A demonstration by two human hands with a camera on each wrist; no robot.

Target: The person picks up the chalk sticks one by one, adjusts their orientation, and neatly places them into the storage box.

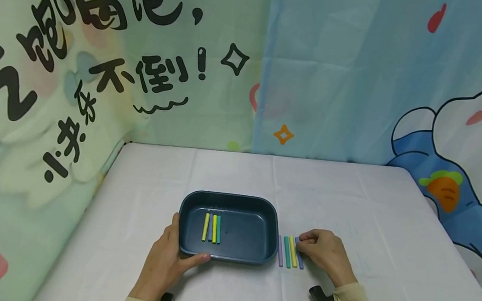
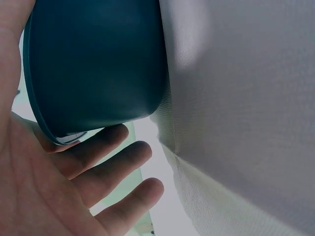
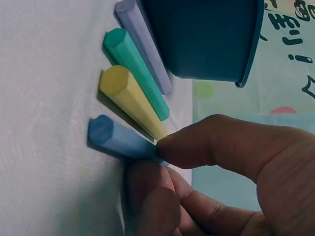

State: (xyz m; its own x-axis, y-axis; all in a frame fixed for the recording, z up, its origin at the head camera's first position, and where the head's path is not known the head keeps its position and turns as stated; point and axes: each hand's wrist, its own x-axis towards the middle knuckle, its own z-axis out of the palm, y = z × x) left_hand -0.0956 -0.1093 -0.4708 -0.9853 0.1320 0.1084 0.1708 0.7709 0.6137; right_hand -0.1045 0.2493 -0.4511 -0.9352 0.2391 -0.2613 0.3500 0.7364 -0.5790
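Note:
A dark blue rectangular tray (image 1: pixel 247 258) stands on the white cloth. My left hand (image 1: pixel 171 260) holds its near left corner, thumb at the near rim and forefinger along the left side; in the left wrist view the other fingers (image 2: pixel 115 169) spread loosely beside the wall. Inside lie a yellow, a blue, another yellow and a green chalk stick (image 1: pixel 218 229), side by side. Right of the tray, my right hand (image 1: pixel 324 255) pinches the far end of a blue chalk stick (image 3: pixel 120 138) between thumb and forefinger. Beside it lie yellow (image 3: pixel 130 98), green (image 3: pixel 135 71) and purple chalk sticks (image 3: pixel 145 44).
The white cloth (image 1: pixel 373 216) covers the table. Printed fabric backdrops (image 1: pixel 323 72) rise behind its back edge and at the left. Each wrist wears a black device (image 1: pixel 321 297) by the beige sleeve.

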